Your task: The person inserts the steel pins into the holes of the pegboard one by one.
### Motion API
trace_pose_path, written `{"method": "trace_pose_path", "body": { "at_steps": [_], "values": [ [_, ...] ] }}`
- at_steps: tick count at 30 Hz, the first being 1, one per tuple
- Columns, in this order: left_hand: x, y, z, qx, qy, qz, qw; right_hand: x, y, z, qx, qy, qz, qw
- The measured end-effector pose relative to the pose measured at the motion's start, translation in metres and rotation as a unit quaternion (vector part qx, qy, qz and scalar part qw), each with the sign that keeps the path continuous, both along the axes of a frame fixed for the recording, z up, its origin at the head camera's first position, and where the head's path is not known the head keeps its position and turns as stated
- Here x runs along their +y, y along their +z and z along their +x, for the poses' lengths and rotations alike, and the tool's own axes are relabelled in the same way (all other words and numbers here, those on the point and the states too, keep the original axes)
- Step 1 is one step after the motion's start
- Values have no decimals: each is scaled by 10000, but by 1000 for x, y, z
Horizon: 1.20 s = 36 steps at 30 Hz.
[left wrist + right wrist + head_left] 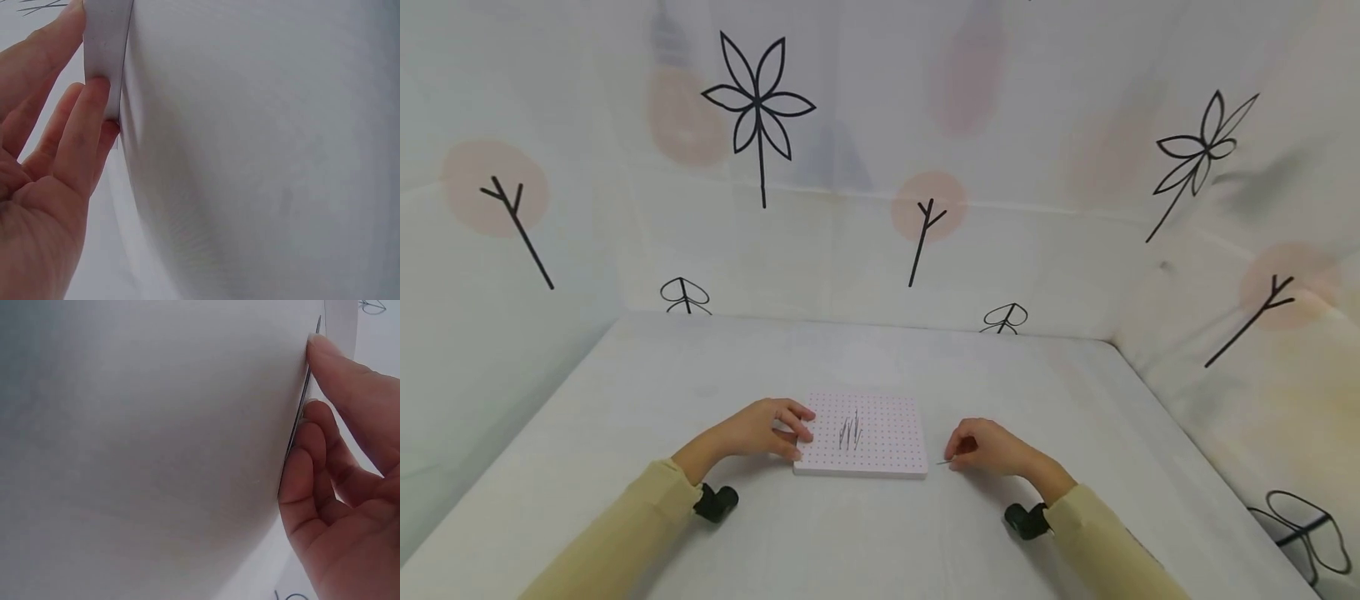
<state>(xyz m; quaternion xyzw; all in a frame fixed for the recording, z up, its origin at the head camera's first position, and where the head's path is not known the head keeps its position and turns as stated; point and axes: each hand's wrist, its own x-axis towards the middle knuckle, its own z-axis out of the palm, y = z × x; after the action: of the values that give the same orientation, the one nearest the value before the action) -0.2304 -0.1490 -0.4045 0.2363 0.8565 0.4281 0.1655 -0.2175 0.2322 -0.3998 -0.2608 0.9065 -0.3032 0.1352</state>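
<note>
A white board (891, 429) dotted with rows of small holes lies flat on the table. Several thin dark needles (850, 433) lie loosely together on its left half. My left hand (765, 427) rests at the board's left side, fingertips touching its edge and top; the left wrist view shows fingers against the board's side wall (106, 44). Just right of the board, my right hand (988, 447) pinches a thin metal needle (299, 412) between thumb and fingers, low over the table. The needle's tapered end sticks out past the thumb, towards the board.
The table (865, 542) has a white cloth over it. Pale fabric walls (850, 250) with flower and twig drawings rise at the back and both sides. Dark cameras (717, 503) sit at the wrists beside the yellow sleeves.
</note>
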Motion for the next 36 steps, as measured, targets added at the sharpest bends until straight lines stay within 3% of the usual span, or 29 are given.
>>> {"method": "trace_pose_path", "body": {
  "at_steps": [11, 28, 36],
  "values": [
    [1, -1, 0, -21, 82, -38, 10000, -1, 2, -2, -485, 53, 147, 9987],
    [0, 1, 1, 11, 60, -35, 10000, -1, 1, 1, -421, 212, -139, 9988],
    [0, 0, -1, -27, 21, 4, 10000, -9, 2, 1, -166, 9, -294, 9994]
  ]
}}
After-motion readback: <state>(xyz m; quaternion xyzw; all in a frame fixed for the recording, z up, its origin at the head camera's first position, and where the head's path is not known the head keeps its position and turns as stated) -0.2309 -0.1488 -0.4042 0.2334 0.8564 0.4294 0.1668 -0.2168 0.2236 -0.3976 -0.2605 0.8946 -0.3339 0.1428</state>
